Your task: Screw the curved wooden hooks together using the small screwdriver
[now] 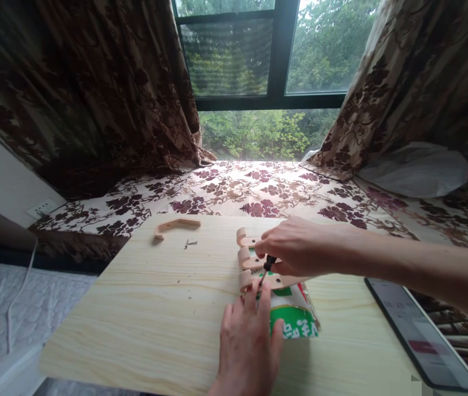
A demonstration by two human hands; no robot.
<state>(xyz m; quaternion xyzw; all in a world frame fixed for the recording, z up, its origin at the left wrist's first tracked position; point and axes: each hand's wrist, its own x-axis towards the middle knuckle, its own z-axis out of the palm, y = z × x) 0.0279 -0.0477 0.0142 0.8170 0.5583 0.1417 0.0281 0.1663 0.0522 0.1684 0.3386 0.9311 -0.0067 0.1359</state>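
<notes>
My right hand (291,247) reaches in from the right, its fingers wrapped around the black handle of a screwdriver (269,264). The shaft slants down to the nearest wooden hook (287,281). My left hand (250,335) comes up from below, with fingertips pressed on that hook at either side of the screwdriver tip; whether a screw is between them is hidden. Two more curved wooden hooks, a middle one (244,258) and a far one (242,237), lie alongside, partly covered by my right hand. Under the hooks is a green and white packet (293,319).
Another wooden hook (180,223) lies at the table's far left, near a few small screws (191,243). A phone (423,335) rests at the right edge of the pale wooden table (143,319). Behind are a flowered window seat (234,190) and curtains.
</notes>
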